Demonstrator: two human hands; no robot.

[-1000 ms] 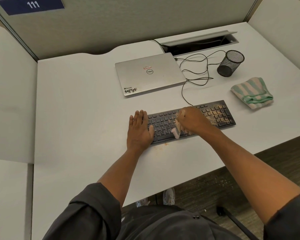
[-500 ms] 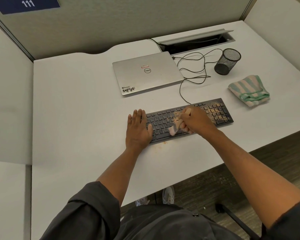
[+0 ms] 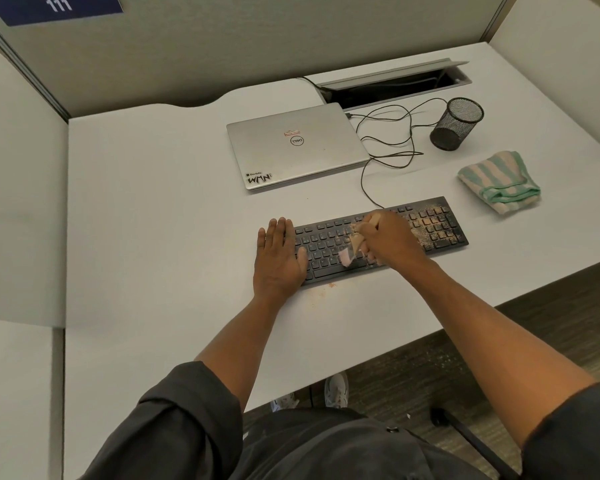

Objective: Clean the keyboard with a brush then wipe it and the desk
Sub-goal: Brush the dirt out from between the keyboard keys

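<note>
Pink-bristled brush (image 3: 352, 247), gripped by right hand (image 3: 390, 240), touches keyboard (image 3: 437, 226) keys.

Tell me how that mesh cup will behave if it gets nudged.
The mesh cup looks empty and see-through, so probably light and easily slid. It stands upright and taller than wide, so a high push may tip it. Being round, it would likely roll once down.

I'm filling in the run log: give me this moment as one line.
phase: brushing | right hand grips brush on keyboard | left hand flat, steadying its end | cloth unused | crumbs remain at right
</note>
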